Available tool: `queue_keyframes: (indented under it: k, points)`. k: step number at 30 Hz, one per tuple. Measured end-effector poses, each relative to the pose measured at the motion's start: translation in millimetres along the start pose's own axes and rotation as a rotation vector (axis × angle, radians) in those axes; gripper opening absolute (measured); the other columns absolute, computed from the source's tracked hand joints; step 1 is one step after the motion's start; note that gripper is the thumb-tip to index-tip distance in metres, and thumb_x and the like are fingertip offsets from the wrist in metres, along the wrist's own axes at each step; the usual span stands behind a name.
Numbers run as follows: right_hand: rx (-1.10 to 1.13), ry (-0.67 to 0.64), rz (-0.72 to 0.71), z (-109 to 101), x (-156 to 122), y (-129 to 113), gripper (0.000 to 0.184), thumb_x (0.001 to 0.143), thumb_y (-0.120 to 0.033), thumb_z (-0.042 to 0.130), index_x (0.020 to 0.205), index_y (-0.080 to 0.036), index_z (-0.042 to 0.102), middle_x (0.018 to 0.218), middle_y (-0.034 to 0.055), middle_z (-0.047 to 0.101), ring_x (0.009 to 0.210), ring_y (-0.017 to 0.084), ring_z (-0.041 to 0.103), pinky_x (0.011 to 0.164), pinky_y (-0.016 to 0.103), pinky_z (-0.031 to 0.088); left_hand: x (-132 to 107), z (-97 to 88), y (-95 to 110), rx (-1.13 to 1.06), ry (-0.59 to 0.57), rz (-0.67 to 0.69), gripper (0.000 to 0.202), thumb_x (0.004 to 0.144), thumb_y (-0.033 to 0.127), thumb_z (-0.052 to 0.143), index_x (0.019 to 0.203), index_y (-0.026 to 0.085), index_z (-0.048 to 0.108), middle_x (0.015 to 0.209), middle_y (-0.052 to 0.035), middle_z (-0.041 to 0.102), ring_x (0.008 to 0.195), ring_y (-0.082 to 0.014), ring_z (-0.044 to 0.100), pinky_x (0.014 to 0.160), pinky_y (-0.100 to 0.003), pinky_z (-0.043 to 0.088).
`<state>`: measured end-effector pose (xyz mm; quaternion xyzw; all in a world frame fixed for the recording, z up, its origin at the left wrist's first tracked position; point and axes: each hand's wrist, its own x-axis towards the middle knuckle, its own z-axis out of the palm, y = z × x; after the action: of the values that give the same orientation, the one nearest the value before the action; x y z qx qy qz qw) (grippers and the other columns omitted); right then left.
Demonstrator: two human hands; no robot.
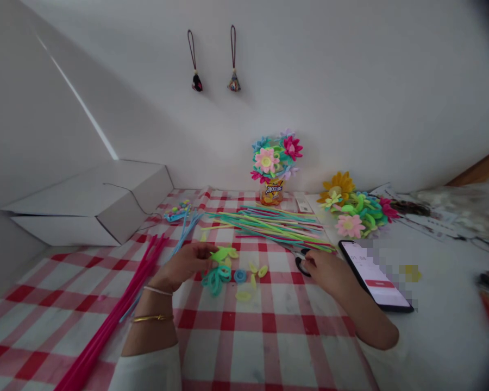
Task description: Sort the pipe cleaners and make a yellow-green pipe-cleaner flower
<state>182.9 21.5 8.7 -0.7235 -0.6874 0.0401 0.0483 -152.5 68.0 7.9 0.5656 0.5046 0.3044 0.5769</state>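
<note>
My left hand (189,263) is at the left of a small pile, its thumb and fingers closed on the edge of a yellow-green pipe-cleaner piece (220,254). Just below lie looped teal pipe-cleaner pieces (217,279) and a coiled blue ring (240,276). Several pale yellow petal loops (262,271) are scattered to the right. My right hand (321,270) has its fingers closed at the black handles of the scissors (302,266), which lie on the cloth with blades pointing left, partly under the pipe cleaners.
Multicoloured pipe cleaners (277,224) lie behind the hands, with pink ones (118,315) at left. A white box (106,201) stands at back left. A flower-filled jar (272,192), more pipe-cleaner flowers (350,209) and a phone (372,277) are at the back and right.
</note>
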Motion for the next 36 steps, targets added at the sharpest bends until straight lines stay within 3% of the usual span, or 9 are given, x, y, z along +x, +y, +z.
queue_keyframes:
  k: [4, 6, 8, 13, 16, 19, 26, 31, 36]
  points:
    - [-0.01, 0.004, 0.001, 0, 0, 0, 0.026, 0.083, -0.029, 0.041, 0.07, -0.019, 0.062, 0.073, 0.0055, 0.067, 0.065, 0.018, 0.059, 0.051, 0.027, 0.024, -1, 5.3, -2, 0.128, -0.236, -0.081, 0.034, 0.055, 0.026, 0.072, 0.087, 0.017, 0.066, 0.059, 0.0036, 0.057, 0.053, -0.0093, 0.049, 0.052, -0.021, 0.036]
    - [-0.003, -0.004, 0.003, 0, 0, 1, 0.026, 0.083, -0.029, 0.042, 0.07, -0.019, 0.061, 0.072, 0.0052, 0.066, 0.065, 0.017, 0.059, 0.051, 0.027, 0.023, 0, 4.8, -2, 0.156, -0.212, -0.085, 0.029, 0.057, 0.029, 0.07, 0.083, 0.017, 0.067, 0.059, 0.0026, 0.059, 0.052, -0.0092, 0.048, 0.051, -0.021, 0.035]
    - [0.004, -0.018, 0.006, 0, 1, 1, 0.024, 0.082, -0.028, 0.043, 0.07, -0.019, 0.061, 0.071, 0.0052, 0.067, 0.065, 0.017, 0.059, 0.051, 0.027, 0.024, 2, 1.2, -1, 0.192, -0.036, -0.043, 0.025, 0.06, 0.034, 0.067, 0.077, 0.016, 0.067, 0.061, 0.001, 0.061, 0.051, -0.009, 0.046, 0.049, -0.021, 0.034]
    - [0.014, -0.036, 0.017, 0, 2, 3, 0.022, 0.081, -0.029, 0.046, 0.071, -0.019, 0.062, 0.071, 0.0053, 0.067, 0.067, 0.018, 0.06, 0.052, 0.026, 0.025, 6, -14.0, 1, 0.238, 0.7, 0.043, 0.031, 0.067, 0.042, 0.056, 0.076, 0.014, 0.066, 0.061, -0.001, 0.062, 0.048, -0.0095, 0.045, 0.045, -0.021, 0.033]
    - [0.025, -0.039, 0.023, 0, 3, 5, 0.025, 0.083, -0.032, 0.044, 0.07, -0.019, 0.061, 0.071, 0.0053, 0.067, 0.067, 0.018, 0.06, 0.052, 0.026, 0.025, 5, -19.4, 1, 0.261, 0.846, 0.02, 0.034, 0.068, 0.042, 0.054, 0.083, 0.014, 0.066, 0.065, -0.0022, 0.064, 0.053, -0.0125, 0.051, 0.046, -0.022, 0.034]
    - [0.02, -0.033, 0.013, 1, 4, 7, 0.025, 0.083, -0.031, 0.044, 0.069, -0.019, 0.061, 0.071, 0.0054, 0.067, 0.067, 0.018, 0.06, 0.051, 0.026, 0.025, 6, -17.9, 0, 0.302, 0.8, 0.021, 0.035, 0.068, 0.041, 0.052, 0.084, 0.013, 0.067, 0.067, -0.0037, 0.066, 0.056, -0.0143, 0.054, 0.049, -0.023, 0.038]
    - [0.01, -0.027, 0.011, 3, 5, 8, 0.025, 0.082, -0.031, 0.043, 0.068, -0.02, 0.06, 0.069, 0.0049, 0.067, 0.065, 0.018, 0.06, 0.051, 0.026, 0.025, 23, 0.4, -11, 0.51, 0.478, 0.116, 0.024, 0.065, 0.029, 0.056, 0.081, 0.016, 0.068, 0.076, -0.0039, 0.069, 0.071, -0.0169, 0.06, 0.065, -0.025, 0.044]
    - [0.033, -0.027, 0.019, 3, 4, 9, 0.024, 0.082, -0.031, 0.044, 0.07, -0.02, 0.061, 0.07, 0.0047, 0.067, 0.066, 0.018, 0.06, 0.051, 0.025, 0.027, 32, 12.4, -18, 0.659, 0.318, 0.119, 0.022, 0.062, 0.018, 0.056, 0.081, 0.016, 0.068, 0.076, -0.0053, 0.068, 0.071, -0.0182, 0.059, 0.064, -0.027, 0.043]
    - [0.049, -0.041, 0.017, -1, 3, 7, 0.025, 0.084, -0.032, 0.044, 0.074, -0.019, 0.064, 0.072, 0.0062, 0.067, 0.069, 0.019, 0.061, 0.054, 0.025, 0.03, 28, 16.9, -12, 0.746, 0.213, 0.115, 0.025, 0.065, 0.017, 0.056, 0.087, 0.014, 0.066, 0.075, -0.0035, 0.066, 0.07, -0.0159, 0.058, 0.063, -0.024, 0.042]
